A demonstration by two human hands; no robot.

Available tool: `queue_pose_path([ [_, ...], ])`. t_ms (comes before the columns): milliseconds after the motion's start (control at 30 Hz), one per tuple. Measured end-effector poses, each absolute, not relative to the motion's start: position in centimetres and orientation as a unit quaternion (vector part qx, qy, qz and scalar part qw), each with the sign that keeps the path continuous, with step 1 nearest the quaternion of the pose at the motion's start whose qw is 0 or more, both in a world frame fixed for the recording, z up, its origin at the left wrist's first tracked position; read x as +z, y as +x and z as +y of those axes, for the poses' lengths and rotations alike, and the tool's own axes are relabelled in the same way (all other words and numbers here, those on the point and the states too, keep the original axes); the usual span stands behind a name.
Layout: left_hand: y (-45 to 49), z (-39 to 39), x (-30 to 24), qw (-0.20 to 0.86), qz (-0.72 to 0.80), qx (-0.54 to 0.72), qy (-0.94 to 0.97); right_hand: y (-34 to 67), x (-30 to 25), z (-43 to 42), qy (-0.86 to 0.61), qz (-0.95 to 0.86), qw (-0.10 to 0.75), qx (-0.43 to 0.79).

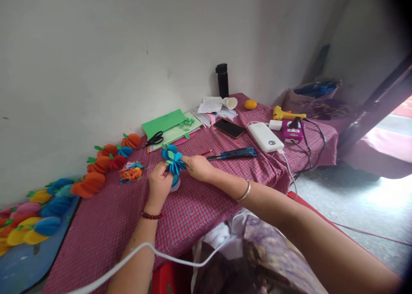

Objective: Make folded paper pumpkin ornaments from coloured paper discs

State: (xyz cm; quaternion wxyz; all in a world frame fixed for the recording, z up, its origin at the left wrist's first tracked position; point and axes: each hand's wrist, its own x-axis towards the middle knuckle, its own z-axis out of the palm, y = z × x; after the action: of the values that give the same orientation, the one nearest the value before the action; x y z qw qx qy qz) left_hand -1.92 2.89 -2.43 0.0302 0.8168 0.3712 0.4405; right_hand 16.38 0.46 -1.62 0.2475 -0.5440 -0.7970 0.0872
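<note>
A blue folded-paper pumpkin [175, 163] with a small green leaf on top is between my two hands over the table. My left hand [160, 181] is closed on its left side. On the right side, the fingers of my right hand [198, 168] pinch its edge. Just behind it shows more blue folded paper [170, 150] with a green leaf; I cannot tell whether the two are joined. A pale round thing [175, 186] with blue in it lies under my hands, partly covered. A blue utility knife [236, 153] and a red pencil [206, 152] lie right of my right hand.
Orange paper pumpkins [88, 184] line the wall side, near a pile of paper scraps [131, 172]. Black scissors [156, 138] rest on green sheets [164, 124]. Farther right are a phone [229, 128], white power bank [265, 136], yellow glue gun [286, 113] and black bottle [222, 80]. A white cable [174, 259] crosses in front.
</note>
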Motion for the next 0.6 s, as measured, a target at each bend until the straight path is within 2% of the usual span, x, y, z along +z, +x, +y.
queue_pose_path([
  [133,-2.3,3.2,-2.4,0.036,0.367,0.449,0.814,16.5,-2.2,0.8,-0.498,-0.803,0.311,0.1],
  [400,-3.8,4.1,-2.0,-0.03,0.395,0.476,0.785,16.6,-2.9,2.0,-0.425,-0.703,0.533,0.203],
  [600,-3.7,3.8,-1.6,-0.079,0.378,0.45,0.805,16.4,-2.8,2.1,-0.416,-0.657,0.586,0.228],
])
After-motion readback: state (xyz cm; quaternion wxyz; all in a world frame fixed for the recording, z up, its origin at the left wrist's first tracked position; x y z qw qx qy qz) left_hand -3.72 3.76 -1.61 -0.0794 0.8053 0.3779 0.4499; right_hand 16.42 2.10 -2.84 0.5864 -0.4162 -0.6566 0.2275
